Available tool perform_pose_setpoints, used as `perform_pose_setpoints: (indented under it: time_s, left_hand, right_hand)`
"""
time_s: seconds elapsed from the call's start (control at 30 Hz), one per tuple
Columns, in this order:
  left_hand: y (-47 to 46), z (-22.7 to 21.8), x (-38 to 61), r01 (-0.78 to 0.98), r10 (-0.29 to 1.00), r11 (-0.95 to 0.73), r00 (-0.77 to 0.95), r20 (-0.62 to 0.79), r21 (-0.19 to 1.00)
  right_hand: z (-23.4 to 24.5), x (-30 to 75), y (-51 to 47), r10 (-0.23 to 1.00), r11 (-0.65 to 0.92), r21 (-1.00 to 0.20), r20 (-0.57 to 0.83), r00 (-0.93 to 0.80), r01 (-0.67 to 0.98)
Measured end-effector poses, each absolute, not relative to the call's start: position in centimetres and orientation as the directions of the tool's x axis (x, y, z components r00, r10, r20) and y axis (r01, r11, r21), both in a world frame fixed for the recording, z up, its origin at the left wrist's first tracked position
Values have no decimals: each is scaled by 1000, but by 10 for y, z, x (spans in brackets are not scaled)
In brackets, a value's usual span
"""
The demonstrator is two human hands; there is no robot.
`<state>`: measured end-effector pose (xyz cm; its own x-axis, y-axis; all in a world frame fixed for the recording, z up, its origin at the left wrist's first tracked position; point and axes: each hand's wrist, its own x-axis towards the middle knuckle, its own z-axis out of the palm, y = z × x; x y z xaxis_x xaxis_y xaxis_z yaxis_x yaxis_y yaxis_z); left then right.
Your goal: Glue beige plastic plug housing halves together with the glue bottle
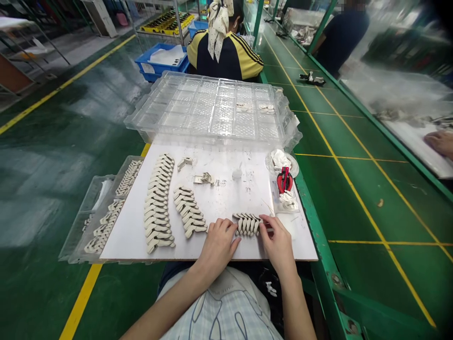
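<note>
A short row of small beige moulded parts (247,224) lies on a white board (226,198) on my lap. My left hand (218,243) rests on the board at the row's left end, fingers curled, fingertips touching the parts. My right hand (278,241) is at the row's right end, fingers pinched against the last part and a thin stick-like tool I cannot make out. Two longer rows of the same parts (158,203) (189,211) lie to the left.
A stack of clear compartment trays (212,111) stands behind the board. A clear tray with more parts (106,222) sits at the left edge. Red-handled cutters (284,179) lie in a dish at right. A person in yellow and navy (226,52) sits ahead; another person's hand (439,140) is at far right.
</note>
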<state>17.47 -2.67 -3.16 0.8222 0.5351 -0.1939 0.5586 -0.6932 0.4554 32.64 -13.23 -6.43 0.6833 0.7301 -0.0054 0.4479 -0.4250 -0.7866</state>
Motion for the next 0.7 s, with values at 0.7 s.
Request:
perform_pose_setpoints:
  time_s: [0.7]
  left_hand:
    - [-35,22,104,570,744,-431,663,-81,699]
  right_hand:
    - [-98,333,-75,769,-494,-401,214,603,772]
